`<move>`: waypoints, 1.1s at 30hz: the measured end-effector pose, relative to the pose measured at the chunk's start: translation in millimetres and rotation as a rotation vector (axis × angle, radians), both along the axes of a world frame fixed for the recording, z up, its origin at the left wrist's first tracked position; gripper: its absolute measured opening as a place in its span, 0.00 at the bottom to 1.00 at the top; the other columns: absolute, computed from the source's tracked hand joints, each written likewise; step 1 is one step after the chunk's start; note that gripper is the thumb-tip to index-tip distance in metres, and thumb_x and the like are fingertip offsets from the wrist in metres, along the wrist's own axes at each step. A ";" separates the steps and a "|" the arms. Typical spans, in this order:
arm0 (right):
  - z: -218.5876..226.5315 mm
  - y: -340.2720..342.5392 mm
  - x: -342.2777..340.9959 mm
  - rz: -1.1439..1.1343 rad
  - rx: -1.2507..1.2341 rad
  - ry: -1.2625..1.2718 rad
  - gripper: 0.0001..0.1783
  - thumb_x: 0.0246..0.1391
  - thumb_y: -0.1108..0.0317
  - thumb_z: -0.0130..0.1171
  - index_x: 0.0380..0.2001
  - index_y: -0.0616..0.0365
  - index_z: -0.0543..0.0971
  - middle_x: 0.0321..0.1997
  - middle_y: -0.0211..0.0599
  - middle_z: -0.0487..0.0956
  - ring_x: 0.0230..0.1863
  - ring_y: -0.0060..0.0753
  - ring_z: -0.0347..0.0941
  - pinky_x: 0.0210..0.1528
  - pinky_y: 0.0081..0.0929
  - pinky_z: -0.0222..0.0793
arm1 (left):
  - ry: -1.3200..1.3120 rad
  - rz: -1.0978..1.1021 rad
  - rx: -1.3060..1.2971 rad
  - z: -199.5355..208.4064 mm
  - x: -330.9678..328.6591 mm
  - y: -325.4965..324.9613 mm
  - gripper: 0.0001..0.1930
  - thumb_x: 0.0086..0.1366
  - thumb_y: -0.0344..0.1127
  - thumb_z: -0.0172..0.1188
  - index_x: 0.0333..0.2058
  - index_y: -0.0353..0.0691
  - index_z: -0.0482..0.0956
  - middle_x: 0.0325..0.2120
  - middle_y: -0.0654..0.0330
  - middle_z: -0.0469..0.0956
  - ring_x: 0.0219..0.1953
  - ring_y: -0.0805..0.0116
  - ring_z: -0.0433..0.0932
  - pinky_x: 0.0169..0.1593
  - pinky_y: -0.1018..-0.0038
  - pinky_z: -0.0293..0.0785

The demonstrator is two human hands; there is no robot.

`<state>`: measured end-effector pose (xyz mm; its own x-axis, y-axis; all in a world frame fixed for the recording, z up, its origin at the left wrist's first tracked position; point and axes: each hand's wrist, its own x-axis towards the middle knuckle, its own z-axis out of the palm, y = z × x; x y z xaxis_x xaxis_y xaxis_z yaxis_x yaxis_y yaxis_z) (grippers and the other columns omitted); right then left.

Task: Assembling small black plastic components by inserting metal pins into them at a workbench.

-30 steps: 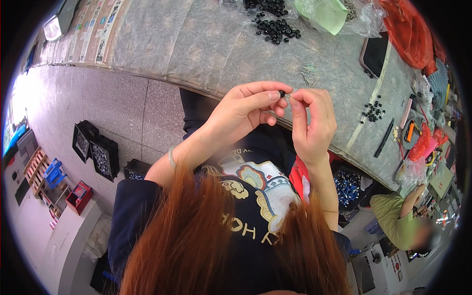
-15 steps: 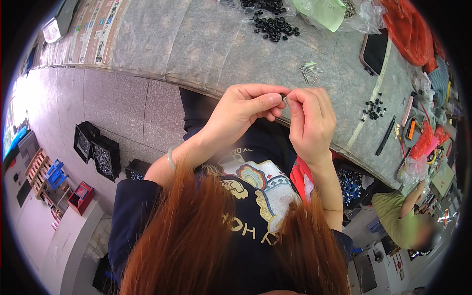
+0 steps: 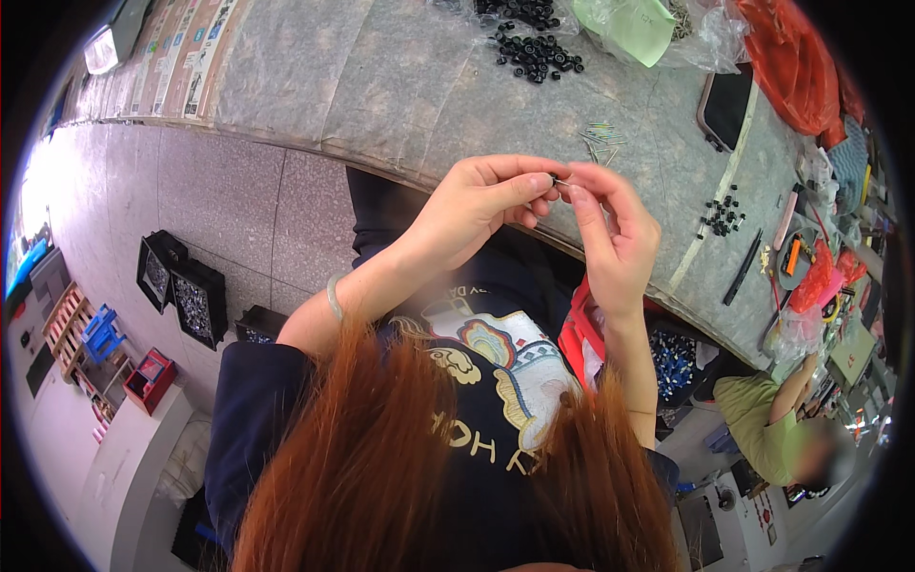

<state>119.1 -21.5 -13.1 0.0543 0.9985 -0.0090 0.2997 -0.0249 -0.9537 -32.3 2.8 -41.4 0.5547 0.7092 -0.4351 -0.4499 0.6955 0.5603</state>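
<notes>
Just over the table's near edge, my left hand (image 3: 472,208) pinches a small black cylindrical piece (image 3: 554,178) between thumb and index finger. My right hand (image 3: 618,234) meets it fingertip to fingertip, its thumb and index finger closed on a thin metal pin (image 3: 565,183). The pin reaches toward the black piece; whether it sits inside cannot be made out. Beyond my hands lies a small pile of similar thin pins (image 3: 601,143). Farther back is a heap of small black round pieces (image 3: 539,59). To the right lies a cluster of small black pieces (image 3: 724,215), some with pins showing.
A phone (image 3: 726,110) lies on the grey-covered table (image 3: 381,86), with a black pen (image 3: 743,269) nearer me. Red plastic bags (image 3: 796,62) and a clear bag with green paper (image 3: 634,29) fill the back right. Black bins (image 3: 198,303) stand lower left. Another person (image 3: 762,419) works at right.
My right hand has shifted slightly right and turned, its fingers less curled, so the pin shows more plainly between the fingertips. My left hand keeps its pinch, moved very slightly.
</notes>
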 end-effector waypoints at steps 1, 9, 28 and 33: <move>1.3 -0.9 -2.5 -0.071 -0.037 0.052 0.07 0.46 0.78 0.53 0.31 0.63 0.73 0.28 0.37 0.76 0.30 0.23 0.71 0.33 0.17 0.65 | -0.035 0.000 -0.017 -1.0 -0.9 -0.2 0.13 0.60 0.32 0.49 0.42 0.31 0.71 0.29 0.62 0.73 0.30 0.79 0.71 0.35 0.83 0.69; -15.5 -3.7 -5.7 -0.137 0.018 0.216 0.05 0.47 0.76 0.55 0.29 0.64 0.73 0.28 0.33 0.75 0.30 0.21 0.70 0.34 0.16 0.65 | -0.150 0.013 -0.086 3.3 0.1 1.1 0.12 0.60 0.30 0.48 0.42 0.30 0.71 0.27 0.62 0.73 0.30 0.77 0.71 0.33 0.82 0.69; -19.4 48.2 10.7 -0.070 0.117 -0.170 0.10 0.44 0.70 0.57 0.32 0.62 0.73 0.30 0.38 0.74 0.32 0.28 0.69 0.34 0.21 0.64 | -0.121 0.117 -0.065 -11.4 -12.4 16.2 0.09 0.57 0.31 0.52 0.36 0.34 0.73 0.29 0.60 0.74 0.31 0.74 0.73 0.36 0.79 0.71; -39.0 100.6 22.6 0.027 0.144 -0.626 0.11 0.43 0.68 0.56 0.31 0.62 0.73 0.32 0.39 0.74 0.35 0.36 0.68 0.37 0.26 0.63 | -0.151 0.150 -0.054 -9.1 -16.0 19.8 0.08 0.57 0.31 0.52 0.35 0.36 0.72 0.28 0.61 0.73 0.31 0.75 0.73 0.35 0.80 0.70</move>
